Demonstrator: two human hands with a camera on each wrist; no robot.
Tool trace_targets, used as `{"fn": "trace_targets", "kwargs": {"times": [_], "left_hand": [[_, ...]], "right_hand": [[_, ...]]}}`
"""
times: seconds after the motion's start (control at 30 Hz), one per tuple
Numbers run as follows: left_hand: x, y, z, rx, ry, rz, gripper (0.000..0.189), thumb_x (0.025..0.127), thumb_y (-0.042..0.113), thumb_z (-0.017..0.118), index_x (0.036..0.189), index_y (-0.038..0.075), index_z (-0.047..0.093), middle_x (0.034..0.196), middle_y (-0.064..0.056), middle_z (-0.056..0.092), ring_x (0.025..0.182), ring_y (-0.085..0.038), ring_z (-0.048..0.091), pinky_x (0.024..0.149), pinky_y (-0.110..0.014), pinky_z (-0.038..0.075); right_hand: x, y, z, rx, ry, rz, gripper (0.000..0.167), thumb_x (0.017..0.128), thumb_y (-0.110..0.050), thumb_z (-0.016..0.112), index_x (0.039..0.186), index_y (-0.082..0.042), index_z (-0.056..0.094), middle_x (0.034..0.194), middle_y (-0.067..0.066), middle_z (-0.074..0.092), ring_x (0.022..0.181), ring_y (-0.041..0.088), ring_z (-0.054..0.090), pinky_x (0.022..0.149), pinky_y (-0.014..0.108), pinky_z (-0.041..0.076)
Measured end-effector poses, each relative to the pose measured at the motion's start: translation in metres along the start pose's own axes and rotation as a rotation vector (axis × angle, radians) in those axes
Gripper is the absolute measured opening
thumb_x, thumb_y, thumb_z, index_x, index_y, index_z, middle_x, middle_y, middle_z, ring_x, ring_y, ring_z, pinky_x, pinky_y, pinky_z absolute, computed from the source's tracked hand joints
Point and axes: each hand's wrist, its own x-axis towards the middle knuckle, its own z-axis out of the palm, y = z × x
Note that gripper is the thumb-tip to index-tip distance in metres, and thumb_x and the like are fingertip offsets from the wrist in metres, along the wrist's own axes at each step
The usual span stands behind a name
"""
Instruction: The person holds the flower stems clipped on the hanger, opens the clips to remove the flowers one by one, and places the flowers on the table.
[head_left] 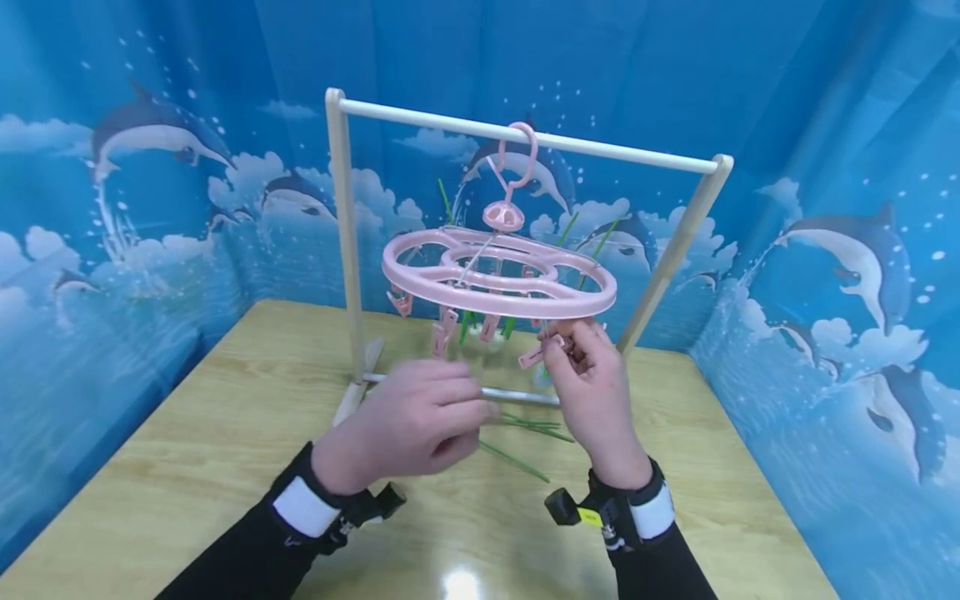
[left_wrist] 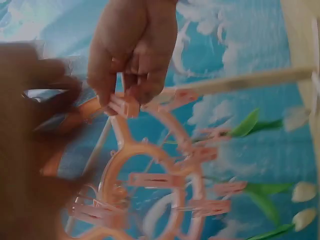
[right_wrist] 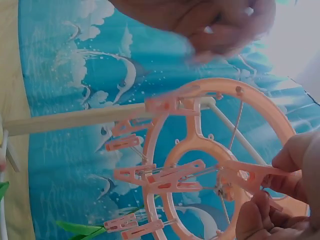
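A pink oval clip hanger hangs by its hook from a rack's top bar. At its front right edge my right hand pinches a pink clothespin by its handle ends. My left hand, blurred, is in front of the hanger's left part, fingers loosely bent and holding nothing. Other clothespins dangle from the hanger. Some of them grip artificial white tulips, heads down, with green leaves.
The white rack stands on a wood-grain table. Several thin green stems lie on the table beneath the hanger. Blue curtains with dolphins surround the back and sides. Each wrist wears a camera band.
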Motion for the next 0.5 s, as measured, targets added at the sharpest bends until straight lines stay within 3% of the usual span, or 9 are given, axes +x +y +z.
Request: {"fn": "trace_targets", "kwargs": {"times": [0.03, 0.1, 0.17, 0.23, 0.33, 0.4, 0.5], "left_hand": [[-0.002, 0.0, 0.004, -0.063, -0.188, -0.07, 0.014, 0.095, 0.009, 0.073, 0.103, 0.016, 0.081, 0.09, 0.005, 0.079, 0.077, -0.008, 0.068, 0.069, -0.02, 0.056], [-0.011, -0.006, 0.015, -0.092, -0.5, -0.291, 0.013, 0.098, 0.011, 0.076, 0.107, 0.019, 0.082, 0.095, 0.007, 0.081, 0.078, -0.005, 0.069, 0.068, -0.016, 0.055], [-0.025, -0.018, 0.031, -0.028, -0.704, -0.449, 0.014, 0.098, 0.012, 0.08, 0.109, 0.021, 0.084, 0.1, 0.004, 0.082, 0.081, -0.007, 0.073, 0.067, -0.019, 0.058], [-0.044, -0.031, 0.049, 0.027, -0.778, -0.515, 0.018, 0.094, 0.01, 0.084, 0.108, 0.021, 0.086, 0.1, 0.001, 0.082, 0.083, -0.012, 0.074, 0.068, -0.024, 0.061], [-0.067, -0.046, 0.072, 0.034, -0.814, -0.57, 0.028, 0.089, 0.006, 0.087, 0.111, 0.023, 0.087, 0.106, -0.003, 0.081, 0.093, -0.02, 0.076, 0.077, -0.034, 0.065], [-0.078, -0.052, 0.084, 0.021, -0.803, -0.597, 0.031, 0.09, 0.002, 0.083, 0.113, 0.022, 0.086, 0.112, -0.005, 0.081, 0.101, -0.024, 0.077, 0.087, -0.039, 0.066], [-0.086, -0.057, 0.096, 0.065, -0.789, -0.61, 0.028, 0.093, -0.001, 0.078, 0.109, 0.021, 0.087, 0.111, -0.007, 0.079, 0.101, -0.026, 0.075, 0.088, -0.04, 0.065]], "right_hand": [[0.001, -0.001, -0.001, -0.014, 0.009, 0.005, 0.015, 0.111, -0.016, 0.059, 0.109, -0.01, 0.074, 0.102, 0.004, 0.064, 0.08, 0.019, 0.058, 0.063, 0.026, 0.042], [0.004, -0.002, -0.004, -0.049, 0.019, 0.014, 0.015, 0.11, -0.017, 0.061, 0.11, -0.011, 0.075, 0.105, 0.003, 0.062, 0.083, 0.021, 0.052, 0.066, 0.025, 0.042], [0.004, -0.003, -0.006, -0.061, 0.017, 0.033, 0.015, 0.11, -0.019, 0.063, 0.112, -0.012, 0.076, 0.111, 0.003, 0.061, 0.092, 0.02, 0.054, 0.072, 0.022, 0.048], [0.003, -0.003, -0.006, -0.043, 0.001, 0.048, 0.014, 0.11, -0.018, 0.064, 0.112, -0.01, 0.076, 0.117, 0.003, 0.061, 0.104, 0.016, 0.058, 0.082, 0.019, 0.056], [0.002, -0.003, -0.006, -0.003, -0.024, 0.059, 0.014, 0.11, -0.019, 0.065, 0.115, -0.009, 0.074, 0.125, 0.004, 0.059, 0.117, 0.014, 0.061, 0.097, 0.018, 0.06], [0.001, -0.002, -0.005, 0.039, -0.03, 0.055, 0.018, 0.111, -0.018, 0.066, 0.123, -0.007, 0.071, 0.125, 0.006, 0.058, 0.119, 0.016, 0.063, 0.101, 0.019, 0.06], [0.001, -0.003, -0.005, 0.079, -0.011, 0.041, 0.03, 0.109, -0.015, 0.068, 0.138, -0.006, 0.063, 0.126, 0.009, 0.059, 0.115, 0.019, 0.066, 0.099, 0.019, 0.061]]}}
